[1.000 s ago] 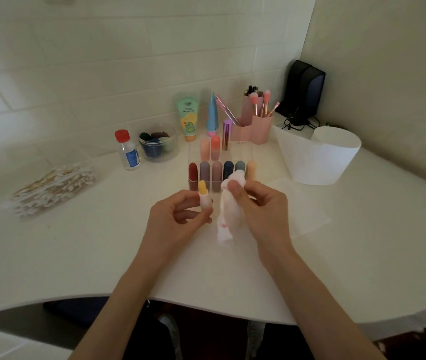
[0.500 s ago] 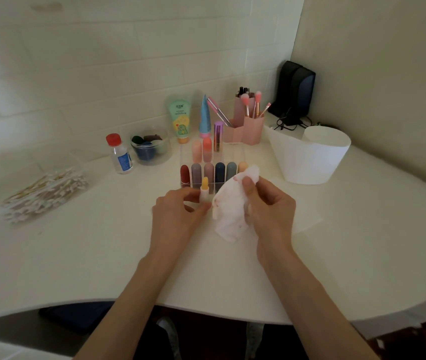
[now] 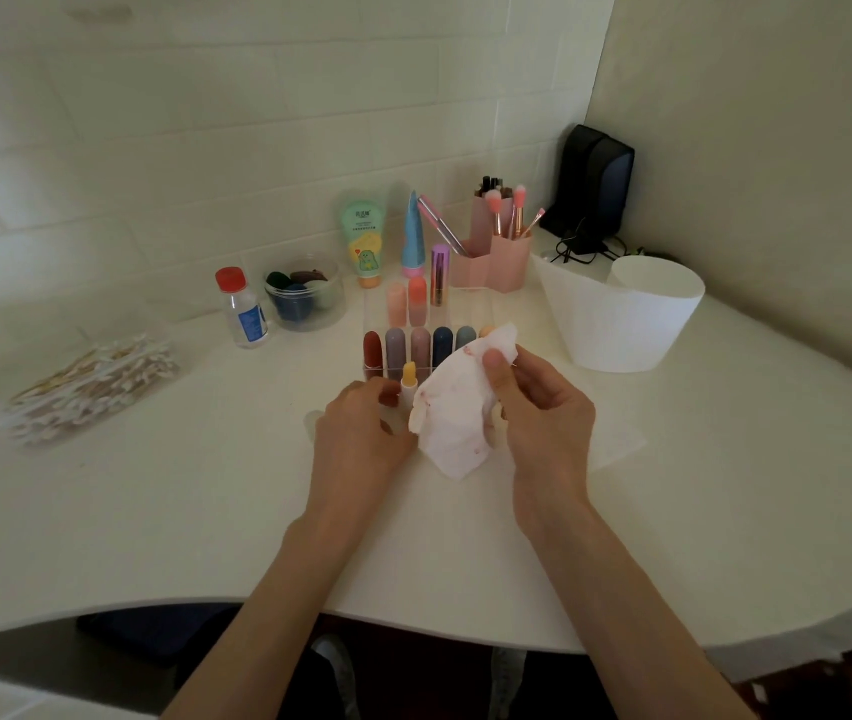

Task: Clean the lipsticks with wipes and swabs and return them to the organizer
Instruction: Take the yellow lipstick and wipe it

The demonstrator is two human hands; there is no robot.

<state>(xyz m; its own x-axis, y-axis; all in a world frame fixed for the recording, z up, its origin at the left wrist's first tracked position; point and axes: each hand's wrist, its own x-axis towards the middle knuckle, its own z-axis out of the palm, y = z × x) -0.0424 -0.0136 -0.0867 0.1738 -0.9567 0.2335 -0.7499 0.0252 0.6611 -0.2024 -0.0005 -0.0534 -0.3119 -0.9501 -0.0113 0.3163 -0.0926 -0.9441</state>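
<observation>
Wipe (image 3: 452,413): thin, soft, crumpled white paper-like cloth, faintly pink-stained. Organizer (image 3: 377,374): clear glossy plastic. Lipsticks (image 3: 420,348): smooth matt caps. Purple tube (image 3: 440,275): shiny, metallic-looking. Desk (image 3: 153,511): smooth matt white. Bottle (image 3: 244,317): clear plastic, red cap. Wall (image 3: 205,122): glazed tile.

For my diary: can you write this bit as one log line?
left hand: holds yellow-tipped lipstick | right hand: holds stained white wipe | clear organizer: lipsticks standing

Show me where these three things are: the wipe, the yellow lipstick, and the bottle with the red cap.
wipe (image 3: 452,413): head view, middle of the stained sheet.
yellow lipstick (image 3: 408,370): head view, its yellow tip.
bottle (image 3: 245,314): head view, clear body near the blue label.
</observation>
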